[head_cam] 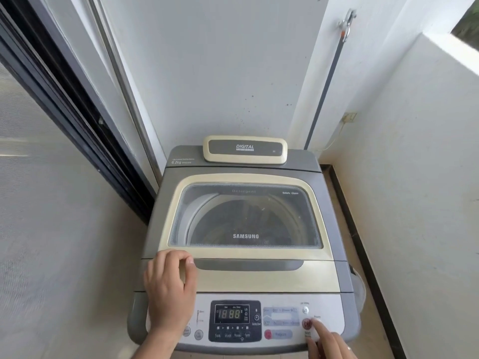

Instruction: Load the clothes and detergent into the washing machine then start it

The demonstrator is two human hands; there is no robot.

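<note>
Left hand [169, 288] is resting flat, fingers loosely curled holding nothing, on the washer's [243, 255] shut, rigid lid [241, 252] while right hand [328, 340], index extended, is pressing the red button [306, 323]; only light push likely needed.

Home balcony laundry nook — washing machine [243, 244]; sliding door [64, 120]; parapet wall [414, 151].

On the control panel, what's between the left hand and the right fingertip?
Head view: the dark display block reading 1888, then the pale option panel. The left hand and right hand flank them.
</note>
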